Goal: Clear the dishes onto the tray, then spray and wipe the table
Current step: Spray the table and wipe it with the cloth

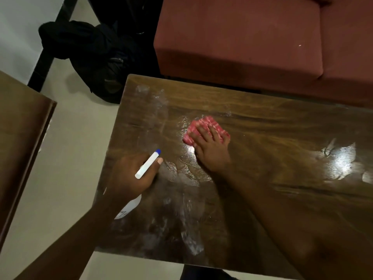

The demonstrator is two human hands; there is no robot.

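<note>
Pressing red-and-white cloth (203, 125) flat onto worktop (272, 142) with right hand (212, 152): fingers straight and spread across it, not curled. Cloth location: about mid-worktop, toward far edge. Gripping spray bottle (147, 164) in left hand (131, 174), fingers wrapped round the neck. White spray head with blue tip angled up and right, white bottle body showing below the wrist, all above near-left part of worktop. Hard to tell whether bottle base touches the surface. Wet streaks and smears over left half of worktop, bright glare patch at right. Beyond far edge: reddish sofa (242, 37). On floor (70, 158) beside it: dark bag (90, 53). Far left: second wooden table (20, 128).
</note>
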